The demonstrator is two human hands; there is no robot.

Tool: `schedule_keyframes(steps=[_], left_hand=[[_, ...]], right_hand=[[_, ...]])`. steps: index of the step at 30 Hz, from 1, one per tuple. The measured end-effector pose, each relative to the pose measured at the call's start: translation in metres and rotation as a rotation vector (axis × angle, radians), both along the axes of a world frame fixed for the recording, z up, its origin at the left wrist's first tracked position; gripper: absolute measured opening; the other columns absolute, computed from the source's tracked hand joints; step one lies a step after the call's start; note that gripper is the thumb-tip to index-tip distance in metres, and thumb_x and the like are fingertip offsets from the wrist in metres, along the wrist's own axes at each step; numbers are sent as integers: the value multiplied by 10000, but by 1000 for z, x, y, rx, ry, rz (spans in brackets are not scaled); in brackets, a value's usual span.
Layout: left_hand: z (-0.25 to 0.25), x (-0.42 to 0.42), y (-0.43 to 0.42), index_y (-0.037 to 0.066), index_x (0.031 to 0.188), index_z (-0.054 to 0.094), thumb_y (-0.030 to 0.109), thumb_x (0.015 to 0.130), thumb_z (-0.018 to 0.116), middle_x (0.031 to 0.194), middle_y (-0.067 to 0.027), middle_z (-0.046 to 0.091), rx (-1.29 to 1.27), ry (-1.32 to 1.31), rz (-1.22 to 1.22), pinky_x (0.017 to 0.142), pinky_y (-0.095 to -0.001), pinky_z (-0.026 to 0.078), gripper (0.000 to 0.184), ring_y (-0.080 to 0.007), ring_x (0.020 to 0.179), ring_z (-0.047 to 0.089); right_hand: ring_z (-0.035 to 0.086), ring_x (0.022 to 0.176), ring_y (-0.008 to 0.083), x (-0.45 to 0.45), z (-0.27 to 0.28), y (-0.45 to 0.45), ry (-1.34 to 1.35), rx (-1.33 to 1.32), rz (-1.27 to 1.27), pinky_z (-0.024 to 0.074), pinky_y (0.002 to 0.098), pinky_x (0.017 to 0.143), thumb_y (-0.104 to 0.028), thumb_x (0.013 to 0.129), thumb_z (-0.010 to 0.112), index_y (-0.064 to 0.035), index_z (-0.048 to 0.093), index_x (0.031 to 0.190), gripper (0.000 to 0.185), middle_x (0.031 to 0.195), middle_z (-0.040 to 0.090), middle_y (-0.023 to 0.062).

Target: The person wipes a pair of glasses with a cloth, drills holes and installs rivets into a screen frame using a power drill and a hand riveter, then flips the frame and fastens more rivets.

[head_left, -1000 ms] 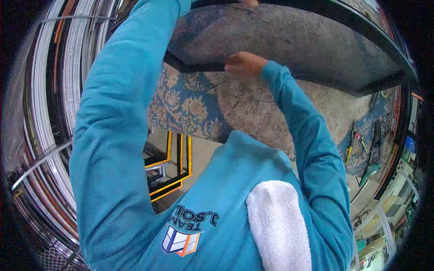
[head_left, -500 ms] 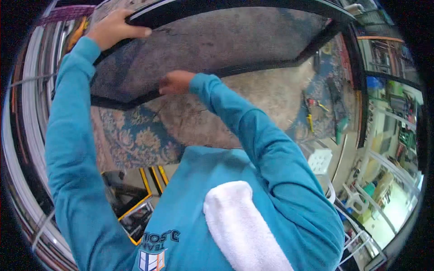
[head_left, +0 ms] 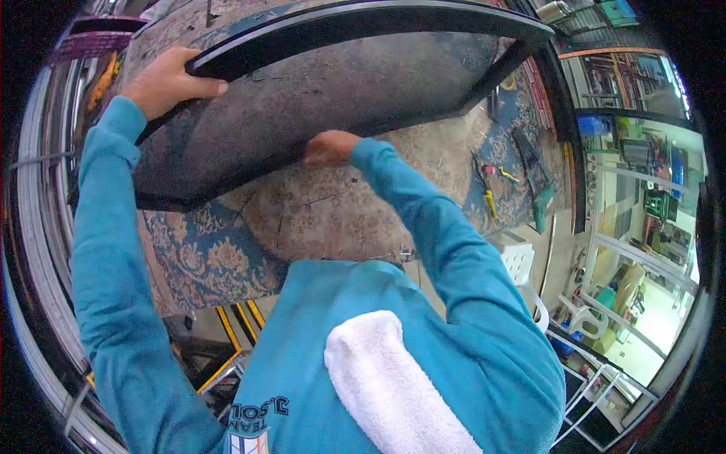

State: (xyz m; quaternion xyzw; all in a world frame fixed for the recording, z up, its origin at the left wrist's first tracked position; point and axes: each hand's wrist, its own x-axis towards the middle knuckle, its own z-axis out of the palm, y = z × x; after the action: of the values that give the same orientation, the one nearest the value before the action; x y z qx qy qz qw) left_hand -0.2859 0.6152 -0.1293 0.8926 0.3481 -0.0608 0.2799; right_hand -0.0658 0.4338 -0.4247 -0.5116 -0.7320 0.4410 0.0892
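Over the carpeted worktop [head_left: 355,219], left fingers [head_left: 204,88] grip a black-framed, see-through panel [head_left: 325,94]; blurred right fingers [head_left: 314,151], I can't tell. Metal profiles [head_left: 38,189] stand alongside.

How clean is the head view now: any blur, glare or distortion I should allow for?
Head view: wide-angle bending makes the black frame's long edges look bowed; the right hand is blurred, the left hand clearer; the bright patch at lower right is washed out; the image corners are black.
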Motion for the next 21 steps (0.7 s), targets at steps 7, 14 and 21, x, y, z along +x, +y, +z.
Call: schedule_keyframes(steps=[7, 14, 21], left_hand=[[9, 2, -15, -45, 1040, 670, 425, 700, 754, 928, -220, 655, 3, 34, 63, 821, -377, 469, 586, -306, 887, 635], [9, -3, -26, -48, 1032, 668, 398, 687, 779, 896, -223, 657, 57, -24, 14, 833, -387, 480, 574, -321, 884, 642], [11, -4, -29, -57, 1029, 667, 416, 690, 770, 884, -229, 654, 59, 32, -10, 819, -394, 482, 591, -337, 865, 638]], right_hand=[[636, 937, 375, 77, 60, -1, -272, -60, -320, 483, 458, 836, -438, 925, 527, -67, 699, 1043, 425, 1001, 679, 183], [641, 880, 385, 69, 45, 1, -376, -14, -350, 490, 451, 804, -419, 923, 522, -54, 722, 946, 417, 939, 690, 183], [638, 956, 344, 138, 51, -32, -403, -258, -115, 491, 447, 831, -328, 912, 558, -51, 669, 1100, 352, 1064, 670, 188]])
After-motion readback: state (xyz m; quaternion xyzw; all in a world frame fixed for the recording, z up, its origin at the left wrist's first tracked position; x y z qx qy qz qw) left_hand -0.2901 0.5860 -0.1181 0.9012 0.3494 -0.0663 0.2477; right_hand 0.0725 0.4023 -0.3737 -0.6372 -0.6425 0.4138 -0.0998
